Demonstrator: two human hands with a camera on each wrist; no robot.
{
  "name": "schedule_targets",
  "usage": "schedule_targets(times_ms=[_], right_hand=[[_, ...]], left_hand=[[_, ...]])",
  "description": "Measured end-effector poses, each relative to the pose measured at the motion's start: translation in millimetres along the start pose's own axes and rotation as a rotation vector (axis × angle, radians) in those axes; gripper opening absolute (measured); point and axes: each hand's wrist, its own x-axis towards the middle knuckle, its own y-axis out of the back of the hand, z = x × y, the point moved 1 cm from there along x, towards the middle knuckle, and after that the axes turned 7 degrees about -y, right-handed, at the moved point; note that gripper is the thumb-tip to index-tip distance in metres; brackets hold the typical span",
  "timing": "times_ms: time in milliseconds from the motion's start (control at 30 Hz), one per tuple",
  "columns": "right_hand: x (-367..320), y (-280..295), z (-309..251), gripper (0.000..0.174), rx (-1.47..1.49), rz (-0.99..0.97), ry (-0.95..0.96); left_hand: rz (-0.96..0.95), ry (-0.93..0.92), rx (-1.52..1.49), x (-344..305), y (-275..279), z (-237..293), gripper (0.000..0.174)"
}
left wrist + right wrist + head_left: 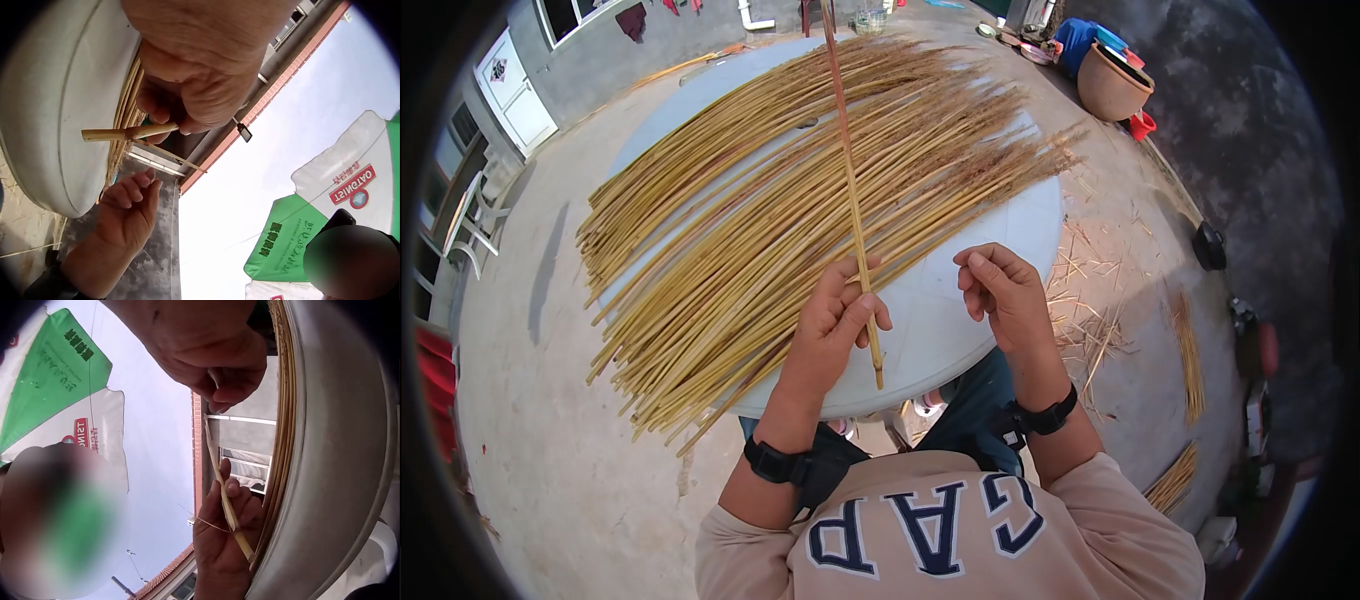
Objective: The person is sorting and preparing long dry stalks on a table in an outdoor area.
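My left hand (824,328) pinches a long straw-coloured stalk (855,205) near its lower end, thumb on top and fingers underneath. The stalk points away from me over the table, and its short cut end (103,135) juts past the fingers in the left wrist view. A thin loose strand (211,524) hangs beside the left hand in the right wrist view. To the right of the stalk, my right hand (1007,298) hovers over the table edge with fingers loosely curled, and nothing shows in it. Many similar stalks with feathery tops (740,270) lie in rows beyond both hands.
A round pale table (945,345) bears the stalks. Straw scraps (1090,330) and small stalk bundles (1188,360) lie on the ground at right. A large clay pot (1112,85) stands by the wall, and a white chair (475,222) at far left.
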Motion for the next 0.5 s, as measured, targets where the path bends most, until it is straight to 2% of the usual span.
schedule_targets(times_ms=[67,167,333,400,500], right_hand=[[0,-28,15,0.020,-0.100,-0.183,-0.056],[7,-51,26,0.019,-0.181,-0.285,-0.032],[14,-49,28,0.017,-0.159,-0.271,-0.003],[12,-49,29,0.016,-0.137,-0.281,-0.028],[12,-47,32,0.015,-0.123,-0.274,0.005]], left_hand=[[-0.050,0.030,0.041,-1,3,-1,0.038],[-0.098,0.054,0.070,-1,4,-7,0.041],[-0.079,0.079,0.013,-2,5,-13,0.043],[-0.158,0.072,0.017,-2,5,-14,0.043],[-0.173,0.094,0.008,-2,4,-12,0.043]])
